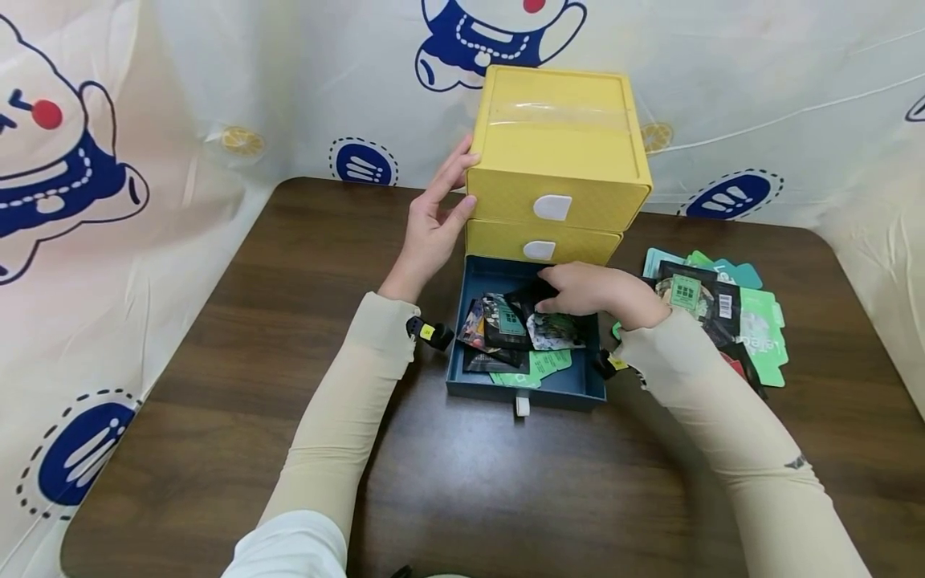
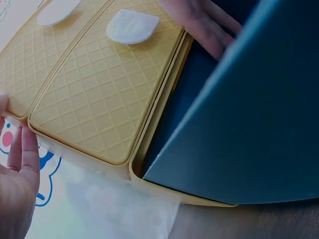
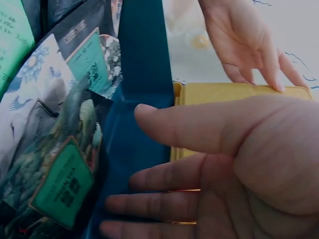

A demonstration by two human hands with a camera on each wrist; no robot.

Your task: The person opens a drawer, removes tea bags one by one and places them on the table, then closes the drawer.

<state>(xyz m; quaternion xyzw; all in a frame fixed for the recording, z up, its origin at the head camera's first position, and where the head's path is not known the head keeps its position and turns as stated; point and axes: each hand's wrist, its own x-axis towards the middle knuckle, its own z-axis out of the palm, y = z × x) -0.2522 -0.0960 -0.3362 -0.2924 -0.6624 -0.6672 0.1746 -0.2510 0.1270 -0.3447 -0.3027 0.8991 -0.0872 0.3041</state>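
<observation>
A patterned cloth backs a brown wooden table. The left hand rests against the front corner of the yellow drawer box, fingers extended and not clenched. The right hand is inside the pulled-out blue drawer, below the yellow fronts; its fingers are spread, and it grasps nothing. Dark packets lie overlapped beside it in the drawer, above a green card. More packets and cards form a loose pile on the table, right of the drawer. Caution: a packet left standing proud could jam under the yellow front if the drawer is pushed in. Light left-hand support could let the box shift if the drawer is pushed hard.
</observation>
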